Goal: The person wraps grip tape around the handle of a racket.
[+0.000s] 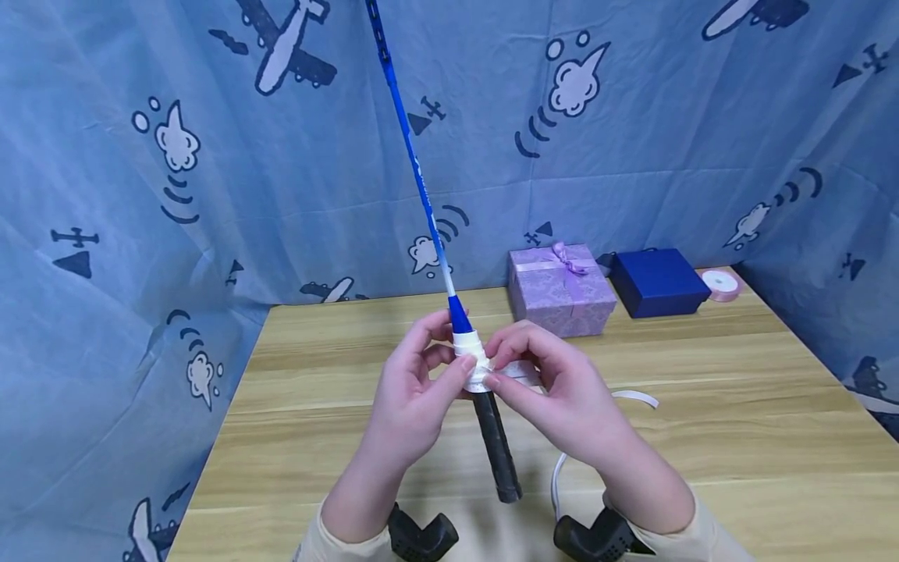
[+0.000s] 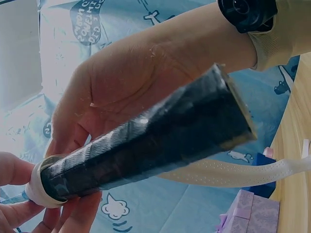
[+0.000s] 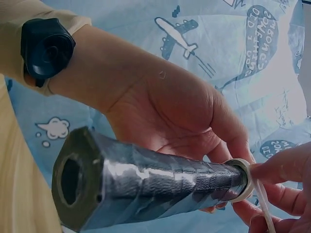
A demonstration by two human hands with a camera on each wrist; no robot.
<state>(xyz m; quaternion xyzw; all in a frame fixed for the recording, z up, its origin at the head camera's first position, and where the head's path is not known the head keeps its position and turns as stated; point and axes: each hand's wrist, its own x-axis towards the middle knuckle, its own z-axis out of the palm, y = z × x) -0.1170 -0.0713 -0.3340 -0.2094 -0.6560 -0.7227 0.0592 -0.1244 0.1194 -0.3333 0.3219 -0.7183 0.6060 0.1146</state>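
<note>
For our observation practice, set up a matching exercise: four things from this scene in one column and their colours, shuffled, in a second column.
Things:
1. racket shaft
2. racket handle
3. gift box with bow
4. tape pinched by both hands

Colours:
A. white
B. lilac
C. blue
D. black

Pairs: 1-C, 2-D, 3-B, 4-A

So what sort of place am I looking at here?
Likely a makeshift recording booth, not a workshop: a wooden table walled by blue airplane-print cloth, with a purple gift box and a navy box at the back.
</note>
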